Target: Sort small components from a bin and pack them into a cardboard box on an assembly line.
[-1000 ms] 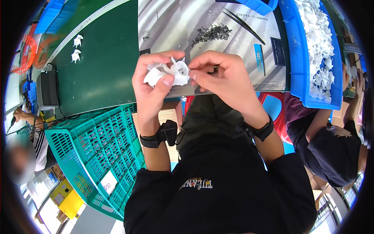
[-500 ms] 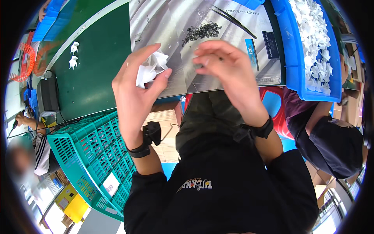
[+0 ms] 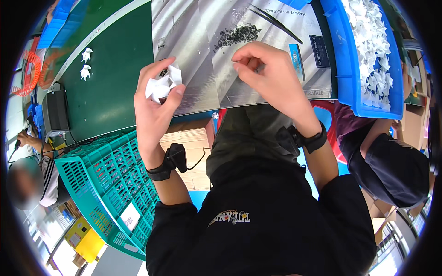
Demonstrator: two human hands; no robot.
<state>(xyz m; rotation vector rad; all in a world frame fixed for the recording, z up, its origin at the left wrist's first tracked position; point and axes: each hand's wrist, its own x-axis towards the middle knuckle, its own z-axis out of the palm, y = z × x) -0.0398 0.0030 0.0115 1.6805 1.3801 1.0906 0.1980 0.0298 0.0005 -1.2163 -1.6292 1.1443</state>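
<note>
The left hand (image 3: 153,108) holds white, pointy plastic pieces (image 3: 159,88). The curled right hand (image 3: 276,76) is near a pile of tiny black round bits (image 3: 239,35). Two small white pieces (image 3: 85,72) sit on the green tabletop (image 3: 113,87). A blue plastic bin (image 3: 343,64) holds lots of white bits (image 3: 372,57).

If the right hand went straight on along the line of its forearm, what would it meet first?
Probably the pile of small dark parts, just beyond the right hand; its height is unclear, so it might pass above.
</note>
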